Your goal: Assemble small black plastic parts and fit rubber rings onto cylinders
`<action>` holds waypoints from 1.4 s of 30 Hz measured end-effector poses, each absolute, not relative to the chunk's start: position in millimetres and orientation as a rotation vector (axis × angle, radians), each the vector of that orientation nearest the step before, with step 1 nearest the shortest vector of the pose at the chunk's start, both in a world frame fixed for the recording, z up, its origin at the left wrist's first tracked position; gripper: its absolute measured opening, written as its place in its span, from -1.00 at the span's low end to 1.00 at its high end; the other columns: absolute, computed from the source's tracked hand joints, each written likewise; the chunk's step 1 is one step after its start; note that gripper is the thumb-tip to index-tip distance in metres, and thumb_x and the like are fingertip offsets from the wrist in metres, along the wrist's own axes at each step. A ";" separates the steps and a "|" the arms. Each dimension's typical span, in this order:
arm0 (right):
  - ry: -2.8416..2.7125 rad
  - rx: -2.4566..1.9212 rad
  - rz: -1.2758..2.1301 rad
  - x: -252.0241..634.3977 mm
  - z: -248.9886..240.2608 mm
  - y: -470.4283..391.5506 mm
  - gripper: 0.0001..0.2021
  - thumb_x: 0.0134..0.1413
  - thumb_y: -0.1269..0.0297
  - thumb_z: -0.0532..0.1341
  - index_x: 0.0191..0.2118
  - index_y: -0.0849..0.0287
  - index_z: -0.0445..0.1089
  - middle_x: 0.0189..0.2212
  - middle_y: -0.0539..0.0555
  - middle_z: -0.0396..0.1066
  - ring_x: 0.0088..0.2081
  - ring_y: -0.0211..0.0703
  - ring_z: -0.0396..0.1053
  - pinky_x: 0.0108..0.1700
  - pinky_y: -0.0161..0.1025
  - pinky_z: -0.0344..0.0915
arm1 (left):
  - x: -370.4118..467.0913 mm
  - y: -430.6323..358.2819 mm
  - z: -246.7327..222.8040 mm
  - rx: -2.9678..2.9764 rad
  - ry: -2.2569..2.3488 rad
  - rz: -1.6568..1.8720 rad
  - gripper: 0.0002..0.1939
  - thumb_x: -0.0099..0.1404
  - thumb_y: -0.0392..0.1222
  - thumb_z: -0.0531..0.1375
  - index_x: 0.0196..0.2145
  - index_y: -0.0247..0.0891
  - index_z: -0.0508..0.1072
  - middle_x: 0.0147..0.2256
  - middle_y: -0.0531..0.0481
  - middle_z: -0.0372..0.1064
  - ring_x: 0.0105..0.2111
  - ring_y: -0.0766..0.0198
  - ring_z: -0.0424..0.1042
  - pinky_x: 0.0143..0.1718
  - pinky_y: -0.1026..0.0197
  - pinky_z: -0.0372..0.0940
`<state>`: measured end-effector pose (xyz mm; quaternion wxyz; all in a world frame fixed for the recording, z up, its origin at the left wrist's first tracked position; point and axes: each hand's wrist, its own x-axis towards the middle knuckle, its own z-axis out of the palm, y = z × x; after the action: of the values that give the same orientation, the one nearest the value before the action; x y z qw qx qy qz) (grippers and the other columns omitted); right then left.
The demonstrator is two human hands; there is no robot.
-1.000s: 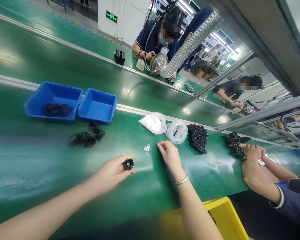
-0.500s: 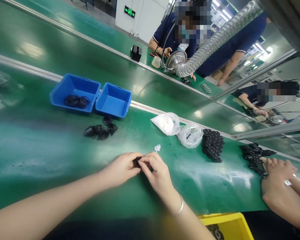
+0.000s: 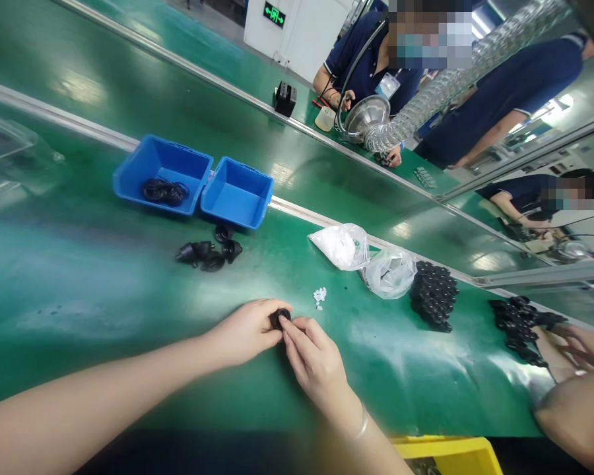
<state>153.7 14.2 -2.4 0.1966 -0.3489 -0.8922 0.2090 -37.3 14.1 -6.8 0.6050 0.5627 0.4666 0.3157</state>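
A small round black part (image 3: 280, 318) sits between my two hands, its open side facing up. My left hand (image 3: 250, 332) is closed around it from the left, thumb and fingers gripping its rim. My right hand (image 3: 317, 359) has its fingers pressed together, with the fingertips at the opening of the part; anything pinched there is too small to make out. Just beyond my right hand, small white pieces (image 3: 319, 297) lie on the green table (image 3: 178, 396). Several loose black parts (image 3: 210, 256) lie farther left.
Blue bins (image 3: 237, 198) stand at the back left, one with black cables. Plastic bags (image 3: 344, 247) and a black pile (image 3: 433, 297) line the back right. A co-worker's arm (image 3: 577, 409) is at the right, a yellow bin (image 3: 450, 455) at the front edge.
The view has shifted slightly. My right fingers have straightened somewhat and lie at the black part's opening, which shows more clearly. The neighbour's arm at the right has moved.
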 end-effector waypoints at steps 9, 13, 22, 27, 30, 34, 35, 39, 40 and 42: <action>-2.614 -1.010 0.518 151.2 6.7 11.6 -0.52 0.22 0.45 0.06 0.24 0.09 0.13 -0.15 0.20 0.33 -0.15 -0.03 0.35 -0.18 -0.10 0.39 | -38.3 13.8 -11.5 1.320 1.087 0.748 -0.59 0.18 -0.27 0.13 0.02 -0.20 0.35 -0.33 0.01 0.43 -0.36 0.26 0.43 -0.28 0.21 0.33; -2.315 -1.027 0.608 157.3 3.2 12.9 -0.51 0.19 0.48 0.07 0.23 0.08 0.13 -0.26 0.13 0.32 -0.30 -0.14 0.34 -0.29 -0.18 0.39 | -36.8 13.4 -9.7 1.130 0.864 0.818 -0.61 0.21 -0.23 0.17 0.01 -0.23 0.33 -0.10 -0.09 0.42 -0.16 0.18 0.47 -0.10 0.12 0.35; -2.151 -1.066 0.554 158.9 -2.6 17.0 -0.56 0.17 0.51 0.09 0.16 0.08 0.19 -0.34 0.07 0.29 -0.42 -0.21 0.29 -0.37 -0.24 0.35 | -35.1 12.3 -2.8 1.069 0.838 0.828 -0.72 0.36 -0.21 0.02 -0.04 -0.28 0.38 -0.04 -0.13 0.36 -0.13 0.18 0.47 -0.05 0.06 0.37; -2.263 -1.014 0.580 158.8 -0.7 14.4 -0.52 0.17 0.49 0.08 0.20 0.08 0.14 -0.29 0.12 0.32 -0.37 -0.17 0.33 -0.36 -0.21 0.38 | -33.6 11.9 -0.8 1.035 0.833 0.831 -0.73 0.32 -0.30 0.02 -0.05 -0.29 0.36 -0.10 -0.11 0.39 -0.24 0.25 0.48 -0.15 0.11 0.40; -2.448 -0.943 0.547 157.2 0.6 12.9 -0.46 0.15 0.43 0.11 0.25 0.12 0.07 -0.23 0.18 0.33 -0.26 -0.07 0.36 -0.29 -0.13 0.40 | -34.6 9.5 2.2 1.126 0.925 0.793 -0.68 0.30 -0.32 0.02 0.00 -0.24 0.31 -0.13 -0.08 0.42 -0.29 0.26 0.47 -0.21 0.15 0.40; -2.579 -0.848 0.271 154.9 1.2 10.6 -0.49 0.17 0.37 0.14 0.24 0.15 0.09 -0.28 0.16 0.37 -0.29 -0.06 0.37 -0.31 -0.14 0.39 | -36.6 3.8 10.1 1.444 1.053 0.687 -0.61 0.30 -0.29 0.01 0.06 -0.13 0.31 -0.13 -0.05 0.45 -0.20 0.18 0.45 -0.18 0.15 0.37; -2.594 -0.831 0.228 156.4 2.9 10.2 -0.51 0.18 0.36 0.14 0.22 0.15 0.11 -0.29 0.15 0.38 -0.30 -0.07 0.38 -0.31 -0.15 0.38 | -37.3 2.5 12.2 1.494 1.044 0.661 -0.59 0.30 -0.28 0.00 0.10 -0.12 0.28 -0.09 -0.06 0.43 -0.18 0.18 0.45 -0.17 0.16 0.37; -2.441 -1.114 0.330 186.7 17.2 17.2 -0.64 0.18 0.23 0.17 0.08 0.15 0.24 -0.39 0.07 0.41 -0.43 -0.18 0.38 -0.35 -0.25 0.35 | -46.8 4.9 20.3 1.741 1.174 0.639 -0.49 0.31 -0.09 0.05 0.19 -0.19 0.13 0.15 -0.22 0.18 -0.22 0.19 0.45 -0.15 0.14 0.37; -2.322 -1.282 0.385 203.0 21.0 21.6 -0.65 0.17 0.20 0.18 0.05 0.16 0.26 -0.43 0.03 0.40 -0.46 -0.21 0.36 -0.38 -0.27 0.34 | -50.9 8.7 22.5 1.866 1.321 0.662 -0.48 0.31 -0.05 0.04 0.18 -0.22 0.14 0.17 -0.25 0.14 -0.17 0.12 0.43 -0.10 0.08 0.35; -2.004 -1.645 0.475 246.6 26.3 31.5 -0.66 0.12 0.13 0.21 -0.02 0.16 0.31 -0.51 -0.03 0.38 -0.52 -0.23 0.35 -0.44 -0.30 0.31 | -59.5 18.3 27.4 2.126 1.628 0.729 -0.54 0.33 -0.05 0.00 0.12 -0.29 0.23 0.11 -0.28 0.20 0.03 -0.06 0.31 0.06 -0.05 0.22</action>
<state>246.6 31.5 26.3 0.2502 -0.6042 -0.7362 0.1744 -59.5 18.3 27.4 0.1820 0.7533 0.5768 0.2583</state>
